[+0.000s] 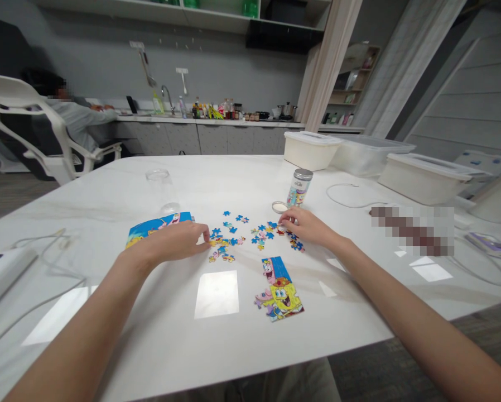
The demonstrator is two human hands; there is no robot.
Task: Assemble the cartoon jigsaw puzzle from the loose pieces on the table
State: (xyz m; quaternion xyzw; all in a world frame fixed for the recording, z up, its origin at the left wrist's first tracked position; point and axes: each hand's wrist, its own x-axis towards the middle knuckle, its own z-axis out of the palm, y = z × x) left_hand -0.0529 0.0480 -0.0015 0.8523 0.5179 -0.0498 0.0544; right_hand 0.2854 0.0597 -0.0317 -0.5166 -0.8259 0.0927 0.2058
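Loose jigsaw puzzle pieces (223, 241) lie by the fingertips of my left hand (173, 244); its thumb and index finger close in on a puzzle piece at the pile's left edge. My right hand (303, 224) bends over a second cluster of pieces (262, 234), fingers pinched at a puzzle piece they mostly hide. Nearer to me lies a joined puzzle section (282, 290) with a yellow cartoon sponge and a pink starfish, its left edge uneven. A blue printed picture sheet (148, 228) sits partly under my left forearm and hand.
A printed canister (299, 188) with a metal lid stands behind my right hand, beside a round lid (280, 207). A clear plastic cup (160, 187) is at the back left. Storage boxes (313, 151) and cables (338, 192) are at right. A person (81, 117) sits far left.
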